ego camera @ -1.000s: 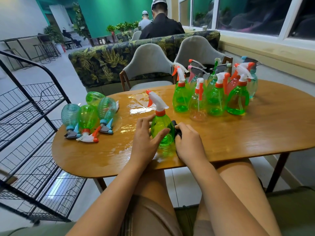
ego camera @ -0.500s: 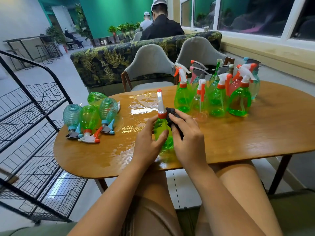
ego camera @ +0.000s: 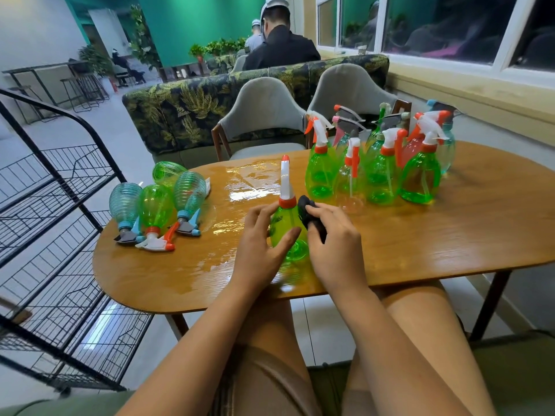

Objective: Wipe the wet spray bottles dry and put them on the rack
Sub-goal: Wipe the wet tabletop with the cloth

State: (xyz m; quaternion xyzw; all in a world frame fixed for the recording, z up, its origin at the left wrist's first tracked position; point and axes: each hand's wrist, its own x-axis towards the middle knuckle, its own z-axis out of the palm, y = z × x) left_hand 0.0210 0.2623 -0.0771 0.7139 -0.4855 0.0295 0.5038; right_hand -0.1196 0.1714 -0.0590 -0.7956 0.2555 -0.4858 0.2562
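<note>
A green spray bottle (ego camera: 286, 232) with a white and orange trigger head stands upright near the front of the wooden table (ego camera: 450, 235). My left hand (ego camera: 261, 241) grips its left side, thumb across the front. My right hand (ego camera: 336, 238) holds a dark cloth (ego camera: 309, 211) against the bottle's right side. Several upright spray bottles (ego camera: 381, 172) are clustered at the back right. Several ribbed bottles (ego camera: 156, 208) lie on their sides at the table's left end. The black wire rack (ego camera: 60, 205) stands left of the table.
Water pools glisten on the table's left half (ego camera: 246, 190). Two grey chairs (ego camera: 264, 115) and a leaf-patterned sofa back (ego camera: 186, 109) stand behind the table. A person in black (ego camera: 279, 46) sits beyond. My knees are under the table's front edge.
The bottle has been turned so its trigger head now points away from me. My right hand has slid the cloth up from the bottle's lower side to near its neck.
</note>
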